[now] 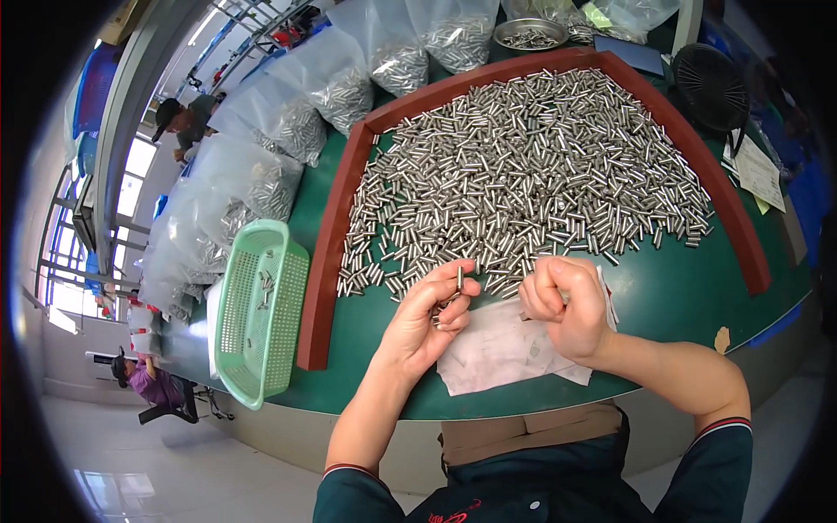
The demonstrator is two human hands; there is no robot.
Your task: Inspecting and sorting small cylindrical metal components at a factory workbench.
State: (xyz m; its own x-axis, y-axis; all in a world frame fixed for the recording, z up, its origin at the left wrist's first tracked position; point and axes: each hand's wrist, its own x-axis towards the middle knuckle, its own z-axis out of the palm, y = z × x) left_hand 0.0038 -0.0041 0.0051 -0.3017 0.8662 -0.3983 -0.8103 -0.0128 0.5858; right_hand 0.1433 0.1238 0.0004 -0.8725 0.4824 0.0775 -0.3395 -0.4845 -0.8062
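A dark green tabletop lies beneath my hands in a bright workroom. At its left-near side, my left hand has a short, silvery, cylindrical metal pin pinched at the fingertips, roughly upright, while the other fingers curl around a few more like it. My right hand, just to the right, is folded in, fingers bent toward the palm; I cannot tell whether anything is inside it.

To handle these well, I should hold the pinched piece lightly near its end, so its side and tip stay in sight, and close my lower fingers enough that the loose ones don't slip out. Smooth metal this small will probably roll if I squeeze off-centre.

Below both hands lies a pale pinkish, stained cloth, a sensible place to work over, since it should stop a dropped piece rolling. Beyond it, on the far side, spreads a broad heap of matching silvery pins, bounded by dark red, straight-sided bars left, far and right. Left of these, a light green, perforated plastic basket holds a few pins; farther off stand clear plastic bags full of small metal pieces.
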